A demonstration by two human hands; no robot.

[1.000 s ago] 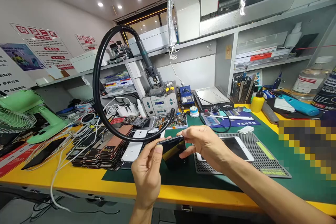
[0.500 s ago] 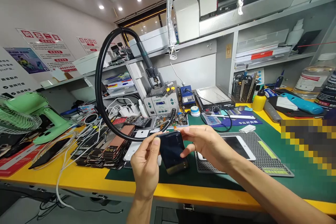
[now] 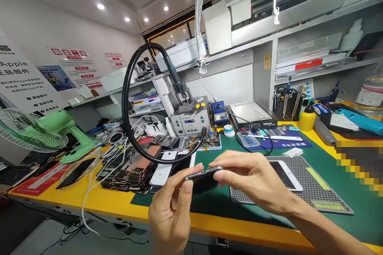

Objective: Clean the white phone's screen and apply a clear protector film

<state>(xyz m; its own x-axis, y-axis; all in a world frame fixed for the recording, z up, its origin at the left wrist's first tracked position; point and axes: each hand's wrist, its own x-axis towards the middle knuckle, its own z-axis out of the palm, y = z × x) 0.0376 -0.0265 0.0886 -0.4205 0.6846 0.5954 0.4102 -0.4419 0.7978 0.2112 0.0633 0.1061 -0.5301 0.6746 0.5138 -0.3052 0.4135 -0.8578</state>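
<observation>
Both hands are raised together, left hand (image 3: pixel 172 211) and right hand (image 3: pixel 251 177), fingers pinched toward each other.

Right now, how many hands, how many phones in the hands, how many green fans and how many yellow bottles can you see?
Hands: 2, the left hand and the right hand
Dark phone held edge-on between both hands: 1
Green fan: 1
Yellow bottle: 1
Total: 5

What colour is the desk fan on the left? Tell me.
Mint green, with a pale wire grille: the desk fan shows best in the head view.
</observation>
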